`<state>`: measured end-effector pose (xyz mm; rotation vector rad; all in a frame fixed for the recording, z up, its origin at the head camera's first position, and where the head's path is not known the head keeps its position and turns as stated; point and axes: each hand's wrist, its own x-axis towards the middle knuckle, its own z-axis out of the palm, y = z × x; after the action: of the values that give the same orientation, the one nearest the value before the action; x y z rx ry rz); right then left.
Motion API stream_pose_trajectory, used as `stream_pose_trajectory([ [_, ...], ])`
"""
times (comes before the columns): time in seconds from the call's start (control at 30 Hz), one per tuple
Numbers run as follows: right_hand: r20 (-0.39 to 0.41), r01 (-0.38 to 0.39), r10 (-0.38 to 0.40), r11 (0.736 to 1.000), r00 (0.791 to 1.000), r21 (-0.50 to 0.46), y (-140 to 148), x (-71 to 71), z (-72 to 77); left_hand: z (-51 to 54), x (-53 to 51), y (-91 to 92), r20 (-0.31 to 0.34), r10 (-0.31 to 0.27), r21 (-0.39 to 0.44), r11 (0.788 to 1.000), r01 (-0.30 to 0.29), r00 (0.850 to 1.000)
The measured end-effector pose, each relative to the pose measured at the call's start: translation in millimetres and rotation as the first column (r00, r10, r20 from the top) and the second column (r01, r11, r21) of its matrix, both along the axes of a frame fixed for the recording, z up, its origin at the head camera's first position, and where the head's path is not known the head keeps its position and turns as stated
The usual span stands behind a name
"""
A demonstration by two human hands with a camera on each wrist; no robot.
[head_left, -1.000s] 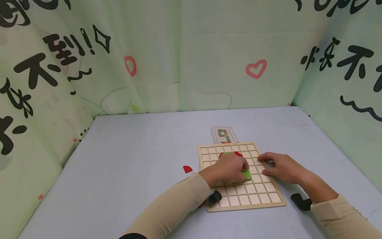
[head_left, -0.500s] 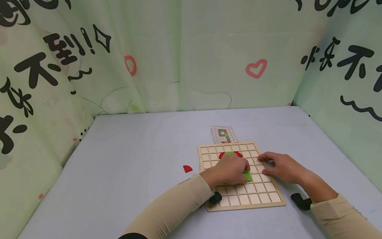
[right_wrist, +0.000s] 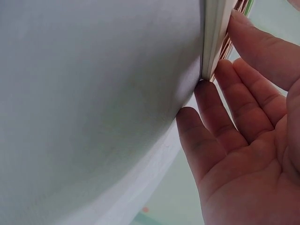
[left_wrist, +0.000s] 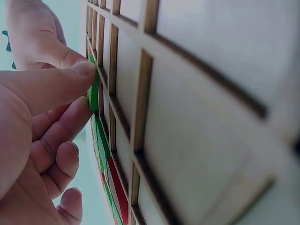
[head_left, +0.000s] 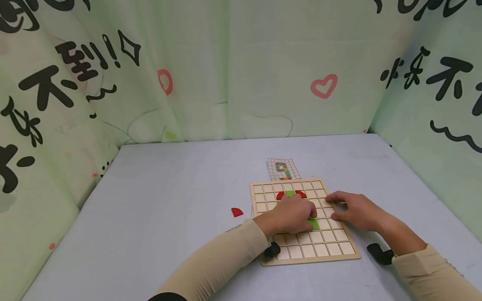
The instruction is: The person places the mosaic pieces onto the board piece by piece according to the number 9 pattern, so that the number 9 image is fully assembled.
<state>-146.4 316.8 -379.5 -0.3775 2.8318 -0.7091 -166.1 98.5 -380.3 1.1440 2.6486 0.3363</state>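
Observation:
My left hand (head_left: 295, 212) is over the middle of the wooden grid board (head_left: 310, 260). Its thumb and forefinger pinch a green square tile (left_wrist: 93, 96), which leans at the grid in the left wrist view. Just beyond the knuckles, two red quarter-round tiles (head_left: 301, 194) flank another green tile (head_left: 289, 193) in the board's cells; the hand partly hides the cells below them. My right hand (head_left: 357, 212) rests against the board's right edge, thumb and fingertips touching the frame (right_wrist: 216, 40) with fairly straight fingers.
A loose red quarter-round tile (head_left: 237, 212) lies on the white table (head_left: 180, 217) left of the board. Behind the board, a printed pattern card (head_left: 283, 169) lies partly covered by it. Patterned curtains (head_left: 263, 71) enclose the table's back and sides.
My left hand has shifted slightly right and nearer with the green tile, so more of the tiles beyond its knuckles shows. The right hand stays at the board's edge.

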Motion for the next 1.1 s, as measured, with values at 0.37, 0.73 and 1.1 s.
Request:
stream_pose_trajectory([
  [0.37,-0.002,0.003,-0.003,1.000,1.000,-0.006,0.5,1.5,0.2,2.2,2.2,-1.1,0.007,-0.028,0.007,1.000,0.028,1.000],
  [0.73,-0.012,-0.001,0.001,1.000,1.000,0.005,1.8,0.6,-0.3,0.5,1.8,-1.9,0.043,-0.031,0.028,0.999,0.029,0.999],
  [1.1,-0.029,-0.005,0.005,1.000,1.000,0.004,1.5,0.8,-1.4,1.9,3.6,-4.5,0.047,-0.086,0.045,0.995,0.084,0.995],
])
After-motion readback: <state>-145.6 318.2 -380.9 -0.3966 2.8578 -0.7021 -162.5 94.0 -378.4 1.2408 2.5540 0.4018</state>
